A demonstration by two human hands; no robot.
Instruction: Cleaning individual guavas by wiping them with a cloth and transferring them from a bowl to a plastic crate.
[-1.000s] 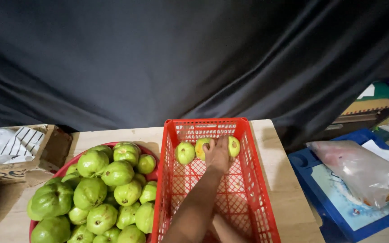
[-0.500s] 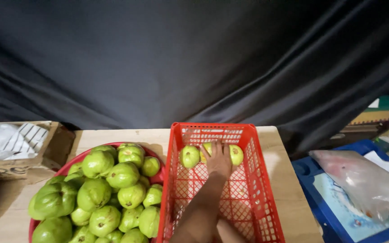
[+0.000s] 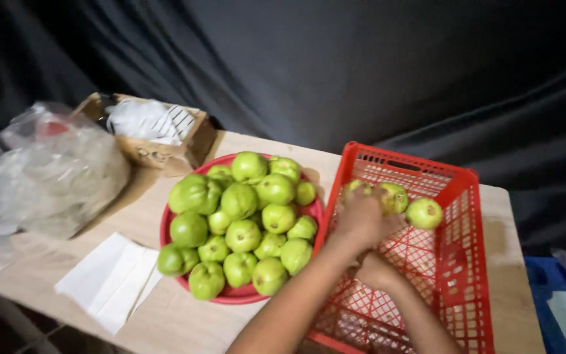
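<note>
- Since a second ago, the left hand [image 3: 361, 219] has drawn back a little from the far end of the red plastic lattice crate [image 3: 456, 262], and the view has swung left, bringing a clear plastic bag into sight.
- That left hand is lying knuckles up inside the crate, fingers curled loosely together over a small green guava [image 3: 355, 189]; whether it is gripping the fruit cannot be told.
- Two more green guavas, one [image 3: 394, 196] just beside the hand at 2 o'clock and another [image 3: 424, 212] further toward 3 o'clock, are resting at the crate's far end.
- Sitting low in the crate at 6 o'clock from the left, the right hand [image 3: 378, 270] is partly hidden, so its state cannot be told.
- At 9 o'clock from the crate, touching it, a round red plastic basin [image 3: 237, 295] is holding a heap of green guavas [image 3: 244, 216].
- Folded white paper sheets [image 3: 109, 280] are lying on the light wooden table [image 3: 185, 321] at 8 o'clock from the basin.
- A cardboard box [image 3: 158, 141] and a crumpled clear plastic bag [image 3: 54, 177] are sitting at 10 o'clock.
</note>
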